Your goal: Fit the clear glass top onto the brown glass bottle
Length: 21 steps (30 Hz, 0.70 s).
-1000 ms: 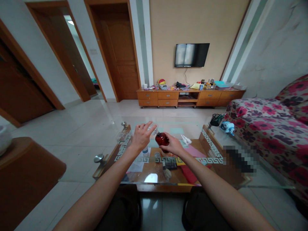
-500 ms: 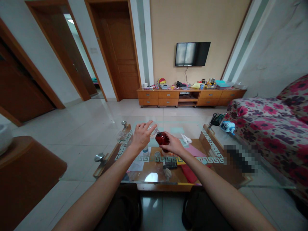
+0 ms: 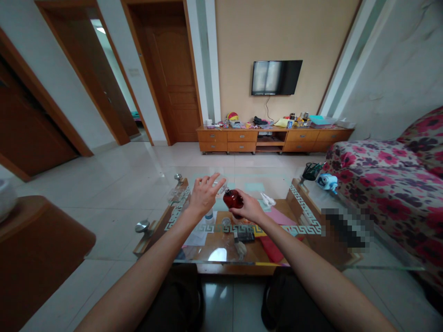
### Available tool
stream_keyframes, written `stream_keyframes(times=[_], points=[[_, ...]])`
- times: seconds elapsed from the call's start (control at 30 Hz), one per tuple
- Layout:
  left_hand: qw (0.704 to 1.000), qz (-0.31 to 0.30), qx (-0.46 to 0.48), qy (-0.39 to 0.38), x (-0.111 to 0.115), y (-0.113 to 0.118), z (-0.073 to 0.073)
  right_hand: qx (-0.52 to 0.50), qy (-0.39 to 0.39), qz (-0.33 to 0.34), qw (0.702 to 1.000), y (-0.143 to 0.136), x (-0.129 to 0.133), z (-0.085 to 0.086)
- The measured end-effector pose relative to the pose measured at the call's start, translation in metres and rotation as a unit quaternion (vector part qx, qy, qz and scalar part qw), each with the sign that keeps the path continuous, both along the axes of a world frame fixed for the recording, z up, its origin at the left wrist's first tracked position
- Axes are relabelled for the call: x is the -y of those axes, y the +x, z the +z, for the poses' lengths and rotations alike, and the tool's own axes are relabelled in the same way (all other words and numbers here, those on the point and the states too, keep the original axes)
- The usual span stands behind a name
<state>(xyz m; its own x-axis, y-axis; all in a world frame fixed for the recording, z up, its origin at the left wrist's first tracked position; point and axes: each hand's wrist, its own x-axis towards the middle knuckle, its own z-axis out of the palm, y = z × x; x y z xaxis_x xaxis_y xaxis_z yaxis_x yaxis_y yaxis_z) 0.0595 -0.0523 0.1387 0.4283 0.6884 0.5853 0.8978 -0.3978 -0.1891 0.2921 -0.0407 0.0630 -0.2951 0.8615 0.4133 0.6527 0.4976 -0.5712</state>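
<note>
My right hand (image 3: pixel 252 208) is wrapped round a dark red-brown bottle (image 3: pixel 233 199), which tilts up and left over the glass table (image 3: pixel 221 258). At the bottle's mouth, my left hand (image 3: pixel 205 192) holds a small clear glass vessel (image 3: pixel 220 185) with its fingers curved round it. The vessel and the bottle's neck are very close; whether they touch I cannot tell. What is inside the clear vessel is too small to make out.
Below the glass lie papers, a red item (image 3: pixel 272 249) and a clear jar (image 3: pixel 226 222). A mesh pen holder (image 3: pixel 311 171) and a blue-white pack (image 3: pixel 327 182) stand at the right, near the flowered sofa (image 3: pixel 380 184). A wooden cabinet (image 3: pixel 242 137) is beyond.
</note>
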Motion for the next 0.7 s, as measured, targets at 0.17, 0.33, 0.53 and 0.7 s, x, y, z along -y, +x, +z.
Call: stream_keyframes(times=[0.17,0.33,0.53,0.7], points=[[1.000,0.003,0.002,0.001,0.0006,0.0009,0.0003,-0.001,0.000,0.004,1.000,0.0006,-0.0016,-0.0019],[1.000,0.001,-0.004,0.002,0.0005,0.0012,-0.0003,0.001,0.002,0.004,1.000,0.0018,-0.0002,-0.0010],[1.000,0.004,-0.011,0.000,-0.0005,0.0019,-0.0007,0.005,0.002,0.002,1.000,0.0024,0.0003,-0.0004],[1.000,0.003,-0.010,0.001,-0.0008,0.0027,-0.0007,0.009,0.001,-0.005,1.000,0.0025,-0.0008,-0.0019]])
